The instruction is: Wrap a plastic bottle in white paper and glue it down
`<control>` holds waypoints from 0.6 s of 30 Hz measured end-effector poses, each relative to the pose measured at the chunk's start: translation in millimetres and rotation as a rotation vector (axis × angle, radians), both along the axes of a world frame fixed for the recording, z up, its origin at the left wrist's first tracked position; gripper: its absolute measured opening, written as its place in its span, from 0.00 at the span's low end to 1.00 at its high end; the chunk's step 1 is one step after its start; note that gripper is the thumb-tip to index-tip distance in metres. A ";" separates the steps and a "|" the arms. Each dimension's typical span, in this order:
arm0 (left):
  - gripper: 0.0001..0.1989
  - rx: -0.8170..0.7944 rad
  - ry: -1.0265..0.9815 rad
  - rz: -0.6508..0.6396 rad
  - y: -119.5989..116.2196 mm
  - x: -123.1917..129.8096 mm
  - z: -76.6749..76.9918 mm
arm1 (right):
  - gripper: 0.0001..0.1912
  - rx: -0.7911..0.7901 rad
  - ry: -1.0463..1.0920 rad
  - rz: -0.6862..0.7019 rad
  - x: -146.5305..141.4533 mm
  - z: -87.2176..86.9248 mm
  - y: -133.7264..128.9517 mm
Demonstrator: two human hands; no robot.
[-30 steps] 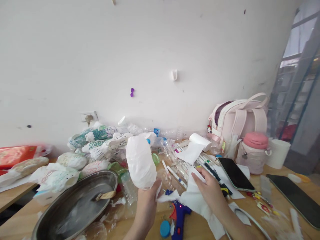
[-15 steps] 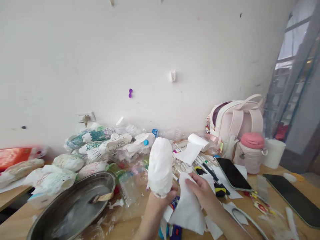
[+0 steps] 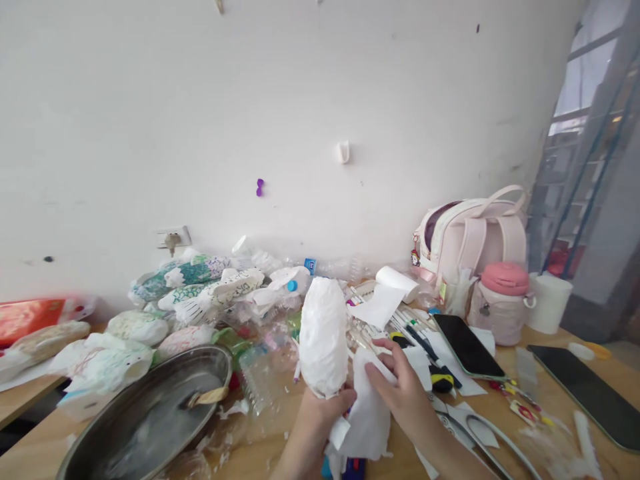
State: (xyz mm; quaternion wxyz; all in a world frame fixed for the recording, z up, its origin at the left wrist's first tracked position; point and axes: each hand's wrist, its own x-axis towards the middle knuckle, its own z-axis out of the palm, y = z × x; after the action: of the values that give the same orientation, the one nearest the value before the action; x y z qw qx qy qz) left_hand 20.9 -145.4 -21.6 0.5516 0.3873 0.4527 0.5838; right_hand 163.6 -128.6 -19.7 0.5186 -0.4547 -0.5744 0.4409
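Note:
A bottle-shaped form wrapped in white paper stands upright in my left hand, whose fingers close round its lower end. My right hand pinches a sheet of white paper just to the right of it. The sheet hangs down and its left side comes close to my left thumb; I cannot tell whether they touch. A small white paper scrap shows by my left wrist. Below the sheet, blue objects are partly hidden.
An oval metal basin with greyish liquid and a wooden-handled brush stands left. Several decorated paper fish lie behind it. On the right are a paper roll, a phone, scissors, a pink backpack and a pink-lidded bottle.
My right hand has brought the paper sheet slightly left, closer to the wrapped form. The form has shifted a little to the right, and more of the scissors shows.

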 end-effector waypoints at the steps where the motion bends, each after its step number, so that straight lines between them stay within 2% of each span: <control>1: 0.08 0.003 0.004 0.018 -2.4 -0.7 2.9 | 0.18 0.113 -0.039 -0.070 0.4 -1.5 0.1; 4: 0.07 0.025 0.015 0.087 -13.9 -1.4 14.5 | 0.09 0.519 -0.211 -0.231 2.7 -2.5 -3.8; 6: 0.07 0.064 0.052 0.166 -21.5 -0.3 22.7 | 0.04 0.721 -0.327 -0.235 3.0 -0.1 -10.7; 7: 0.07 0.085 0.084 0.205 -24.5 0.5 26.0 | 0.04 0.773 -0.382 -0.208 2.2 1.2 -14.9; 9: 0.07 0.117 0.153 0.261 -28.5 2.3 29.6 | 0.04 0.771 -0.442 -0.123 -1.0 2.4 -22.7; 12: 0.08 0.117 0.229 0.268 -30.3 4.5 27.0 | 0.04 0.611 -0.433 -0.018 -7.1 -0.9 -28.3; 15: 0.09 0.119 0.306 0.248 -29.2 6.2 20.1 | 0.03 0.485 -0.426 0.008 -10.4 -5.0 -27.2; 18: 0.10 0.135 0.372 0.239 -28.1 7.0 16.8 | 0.08 0.421 -0.386 0.034 -9.9 -4.5 -25.2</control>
State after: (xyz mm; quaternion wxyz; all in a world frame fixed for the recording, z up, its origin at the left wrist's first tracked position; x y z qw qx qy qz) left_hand 27.9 -173.6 -4.8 0.3582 0.4679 0.5492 0.5926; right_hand 153.7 -153.8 -24.3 0.4751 -0.4029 -0.7490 0.2257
